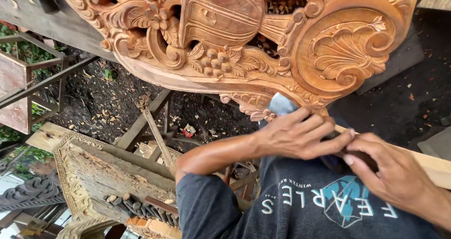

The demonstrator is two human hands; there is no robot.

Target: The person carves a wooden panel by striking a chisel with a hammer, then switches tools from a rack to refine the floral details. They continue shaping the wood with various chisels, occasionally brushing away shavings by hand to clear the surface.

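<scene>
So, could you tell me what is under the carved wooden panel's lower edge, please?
A grey metal blade meets the carved wooden panel there. The left hand and right hand cover its handle.

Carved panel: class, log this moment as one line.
left hand wraps chisel near blade | right hand grips its handle end | blade at carved panel lower edge

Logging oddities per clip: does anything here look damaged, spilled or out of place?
Nothing looks damaged. Both hands, left hand and right hand, grip a chisel against the edge of the carved wooden panel. Wood chips lie scattered over the dark ground below it.
</scene>
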